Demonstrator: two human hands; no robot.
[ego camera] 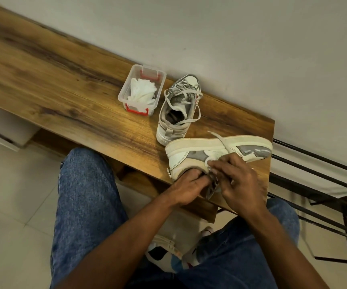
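A white and grey sneaker [216,152] lies on its side near the front right corner of the wooden table [64,88], sole facing away from me. My left hand [186,187] grips the sneaker at its collar, fingers curled into the opening. My right hand [236,180] pinches the sneaker's grey lace [223,142] by the eyelets; one lace end runs up over the sole. A second sneaker [178,110] stands upright behind it, heel toward me, its laces loose and spread.
A clear plastic box [126,88] with red clips holds crumpled white tissues, left of the upright sneaker. A black metal rack [324,184] stands to the right by the white wall. My jeans-clad legs are below the table edge, above a patterned bag [166,255] on the floor.
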